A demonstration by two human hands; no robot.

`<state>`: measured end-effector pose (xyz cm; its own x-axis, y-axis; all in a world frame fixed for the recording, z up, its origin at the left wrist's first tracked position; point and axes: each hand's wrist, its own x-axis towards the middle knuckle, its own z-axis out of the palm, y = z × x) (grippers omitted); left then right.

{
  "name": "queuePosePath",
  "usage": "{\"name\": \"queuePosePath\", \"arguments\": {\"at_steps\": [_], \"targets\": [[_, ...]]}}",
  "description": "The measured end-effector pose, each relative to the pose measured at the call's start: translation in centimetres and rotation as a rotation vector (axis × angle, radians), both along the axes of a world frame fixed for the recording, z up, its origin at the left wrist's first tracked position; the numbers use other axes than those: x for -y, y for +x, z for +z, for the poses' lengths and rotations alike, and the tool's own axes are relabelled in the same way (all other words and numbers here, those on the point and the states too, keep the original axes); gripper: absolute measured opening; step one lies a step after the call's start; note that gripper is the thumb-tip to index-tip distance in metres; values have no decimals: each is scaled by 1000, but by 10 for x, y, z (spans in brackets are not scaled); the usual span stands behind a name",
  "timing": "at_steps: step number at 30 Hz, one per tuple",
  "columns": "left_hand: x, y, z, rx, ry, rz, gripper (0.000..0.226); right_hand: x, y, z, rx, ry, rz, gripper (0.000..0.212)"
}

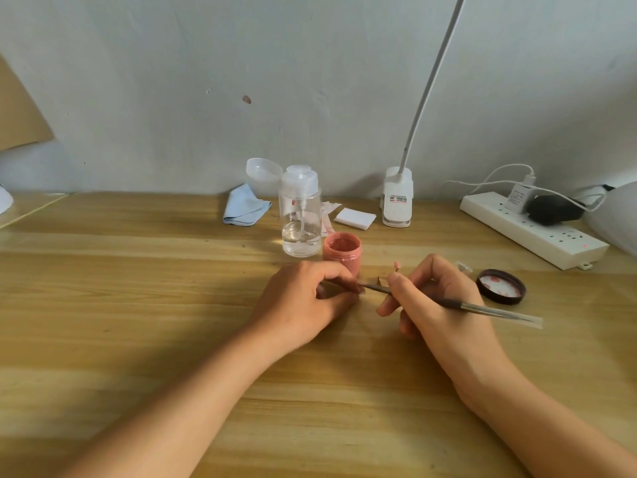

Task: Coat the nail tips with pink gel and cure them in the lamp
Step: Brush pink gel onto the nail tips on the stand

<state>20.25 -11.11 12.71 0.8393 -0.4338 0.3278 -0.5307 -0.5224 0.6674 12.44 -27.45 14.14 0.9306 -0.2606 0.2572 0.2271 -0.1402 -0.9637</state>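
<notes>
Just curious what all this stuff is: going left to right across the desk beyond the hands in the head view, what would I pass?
Blue cloth → clear pump bottle → pink gel jar → clip lamp base → white power strip.

On the table (pixel 120 305), you find the gel jar (pixel 342 251) just beyond your left hand (pixel 303 300), the pump bottle (pixel 301 215) beside it, farther left. The jar lid (pixel 501 286) lies right of your right hand (pixel 439 305). The clip lamp (pixel 397 201) and power strip (pixel 532 231) sit far right.
</notes>
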Motion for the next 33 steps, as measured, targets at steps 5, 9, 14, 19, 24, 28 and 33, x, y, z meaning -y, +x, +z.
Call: {"name": "queuePosePath", "arguments": {"at_steps": [5,9,14,19,24,28,33], "targets": [[0,-1,0,-11,-4,3,20,0,-1,1,6,-12,-23,24],[0,-1,1,-25,-1,7,19,0,-1,2,10,-15,-30,24],[0,-1,2,-31,6,16,22,-1,-1,3,-4,-34,-15,23],[0,-2,2,-33,8,17,21,-1,-1,4,-17,-49,-39,23],[0,-1,0,-37,-1,23,20,-2,-1,5,-34,-66,-73,20],[-1,0,-1,-41,-10,22,21,-2,-2,6,-49,-65,-84,19],[0,1,-2,-43,-12,11,18,-3,-2,6,-39,-49,-96,22]]}}
